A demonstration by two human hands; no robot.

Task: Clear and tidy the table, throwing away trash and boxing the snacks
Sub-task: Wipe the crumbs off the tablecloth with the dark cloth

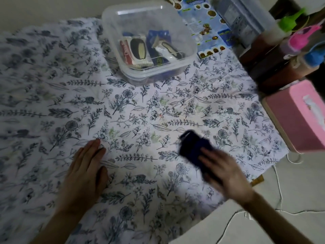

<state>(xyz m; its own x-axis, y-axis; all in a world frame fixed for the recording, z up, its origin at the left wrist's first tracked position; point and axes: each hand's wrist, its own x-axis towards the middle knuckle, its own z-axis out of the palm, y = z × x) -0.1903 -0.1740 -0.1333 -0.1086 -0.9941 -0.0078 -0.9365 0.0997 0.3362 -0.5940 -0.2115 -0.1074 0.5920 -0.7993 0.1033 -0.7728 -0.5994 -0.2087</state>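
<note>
Floral cloth [123, 111] covers the table across most of the frame, with a clear plastic box [175, 55] of wrapped snacks [139, 50] at upper centre and a pink box [299, 117] at the right edge. My right hand [223, 171], lower right, is closed around a dark blue cloth [191, 148]; it bulges out beyond my fingers [209, 157] toward the upper left, bunched and blurred. I judge it soft, light and limp, so a full-palm bunch near its middle suits it better than a pinch at an edge. It sits under my fingertips and against the table, touching both. My left hand [86, 175], lower left, lies flat and spread on the cloth, holding nothing.
</note>
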